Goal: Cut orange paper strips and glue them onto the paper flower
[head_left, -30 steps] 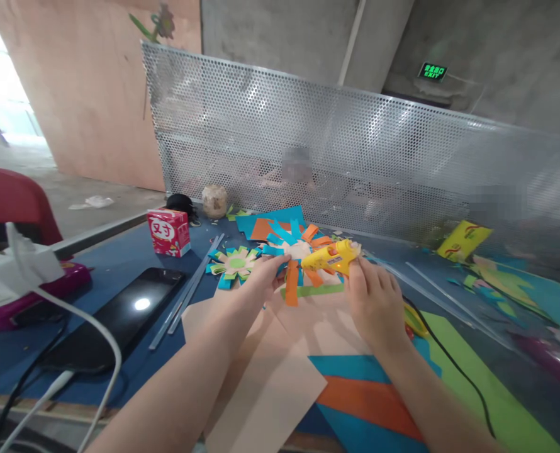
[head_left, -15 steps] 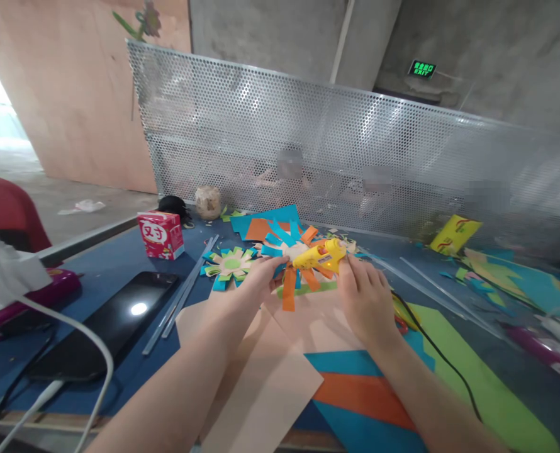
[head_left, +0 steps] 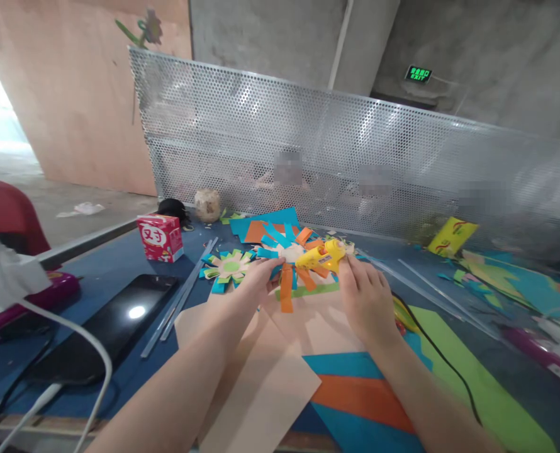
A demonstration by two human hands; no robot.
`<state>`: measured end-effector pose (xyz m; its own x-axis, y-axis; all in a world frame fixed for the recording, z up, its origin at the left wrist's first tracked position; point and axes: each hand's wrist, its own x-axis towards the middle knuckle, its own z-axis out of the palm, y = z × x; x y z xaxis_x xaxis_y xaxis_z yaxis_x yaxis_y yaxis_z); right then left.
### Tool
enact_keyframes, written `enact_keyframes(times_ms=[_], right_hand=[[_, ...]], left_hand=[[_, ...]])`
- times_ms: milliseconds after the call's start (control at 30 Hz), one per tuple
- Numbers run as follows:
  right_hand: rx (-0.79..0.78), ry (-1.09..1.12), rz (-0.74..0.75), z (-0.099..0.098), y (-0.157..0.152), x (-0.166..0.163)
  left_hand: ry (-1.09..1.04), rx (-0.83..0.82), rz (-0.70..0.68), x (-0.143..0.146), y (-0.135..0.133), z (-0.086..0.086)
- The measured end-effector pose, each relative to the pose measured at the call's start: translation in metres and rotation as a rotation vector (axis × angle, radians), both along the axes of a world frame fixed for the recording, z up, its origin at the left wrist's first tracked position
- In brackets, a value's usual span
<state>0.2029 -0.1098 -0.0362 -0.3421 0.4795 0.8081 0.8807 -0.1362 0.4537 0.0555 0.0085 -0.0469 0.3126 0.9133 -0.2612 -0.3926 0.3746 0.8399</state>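
A yellow glue gun [head_left: 321, 256] is gripped by my right hand [head_left: 365, 294], its front end over a paper flower [head_left: 287, 290] with blue and orange strips around a pale centre. My left hand [head_left: 262, 277] pinches that flower at its left side; the fingertips are partly hidden. The gun's tip sits close to the pale centre; I cannot tell whether it touches. Just left of my left hand lies a second paper flower [head_left: 230, 267] with blue, green and pale strips. Pale paper sheets [head_left: 261, 384] spread beneath both hands.
Clear glue sticks [head_left: 182, 296] lie beside a black phone [head_left: 114, 324] on the left. A red box [head_left: 161, 237] stands behind them. Blue and orange paper [head_left: 362, 393] and a green sheet [head_left: 487, 384] lie at right, crossed by a black cord [head_left: 445, 358]. A perforated metal screen [head_left: 270, 126] borders the back.
The glue gun has shifted very slightly over the flower's centre. Both hands keep their holds, and the view has moved a little.
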Motion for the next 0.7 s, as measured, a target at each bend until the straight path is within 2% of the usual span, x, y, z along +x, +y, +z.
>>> enact_keyframes(times_ms=[200, 300, 367, 433, 500, 600, 700], right_hand=[[0.04, 0.112, -0.004, -0.003, 0.006, 0.007], [0.057, 0.375, -0.007, -0.003, 0.013, 0.017], [0.012, 0.569, -0.051, -0.002, 0.017, 0.03], [-0.077, 0.738, -0.189, -0.001, 0.019, 0.05], [-0.185, 0.896, -0.418, 0.0, 0.018, 0.074], [-0.146, 0.995, -0.614, 0.0, 0.009, 0.109], [-0.125, 1.027, -0.715, -0.005, 0.0, 0.134]], left_hand=[[0.006, 0.0, 0.042, 0.001, 0.001, 0.0], [0.007, -0.018, 0.055, 0.001, 0.0, 0.003], [0.005, -0.027, 0.051, 0.001, -0.002, 0.005], [0.006, -0.032, 0.043, 0.001, -0.003, 0.007], [0.011, -0.037, 0.033, 0.001, -0.004, 0.008], [0.017, -0.047, 0.015, 0.002, -0.006, 0.009], [0.02, -0.058, 0.006, 0.003, -0.008, 0.011]])
